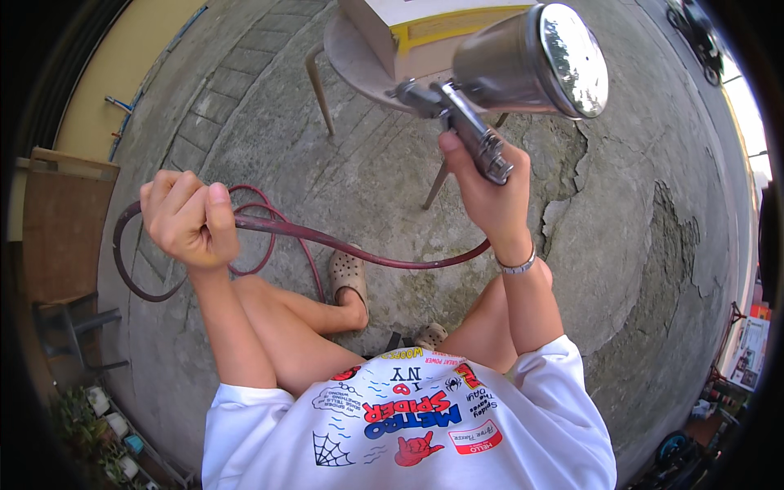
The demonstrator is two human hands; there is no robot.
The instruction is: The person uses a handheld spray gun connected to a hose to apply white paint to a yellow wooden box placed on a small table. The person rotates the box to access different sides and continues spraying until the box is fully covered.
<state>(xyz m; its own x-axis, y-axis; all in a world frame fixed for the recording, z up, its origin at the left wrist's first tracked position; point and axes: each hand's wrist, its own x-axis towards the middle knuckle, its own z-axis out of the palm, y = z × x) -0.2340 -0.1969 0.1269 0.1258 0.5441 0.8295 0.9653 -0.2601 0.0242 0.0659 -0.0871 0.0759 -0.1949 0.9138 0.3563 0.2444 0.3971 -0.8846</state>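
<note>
My right hand point(490, 184) is wrapped round the handle of a metal spray gun point(472, 131), raised in front of me. A large silver cup point(506, 69) sits on the gun, its shiny round end tilted to the right. The gun's nozzle end lies near the round stool's edge. On the left, my left hand point(189, 216) is closed round a dark red air hose point(343, 245). From there the hose sags across to below my right wrist; where it meets the gun is hidden behind my hand and forearm.
Beyond the gun, a white and yellow box point(425, 33) rests on a round stool point(347, 45) with thin metal legs. Cracked concrete point(621, 245) spreads around my feet. A wooden board point(65, 229), a dark chair point(77, 331) and potted plants point(90, 425) stand at the left.
</note>
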